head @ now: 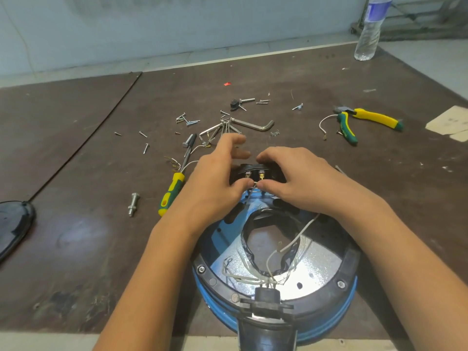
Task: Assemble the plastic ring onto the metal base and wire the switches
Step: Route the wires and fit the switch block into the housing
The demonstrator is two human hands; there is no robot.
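Screws [188, 120] litter brown tabletop [316, 79] (pale wall [152, 26] behind).

Both bare forearms reach forward and converge. The left hand [215, 183] is palm down, its fingers spread and lifted, thumb tip pressed toward the right thumb. The right hand [293, 178] curls forward, fingers bent downward. The two thumbs seem to pinch something thin between them.

Blue metal base [329, 323], black plastic ring [350, 259], yellow-green pliers [367, 120].
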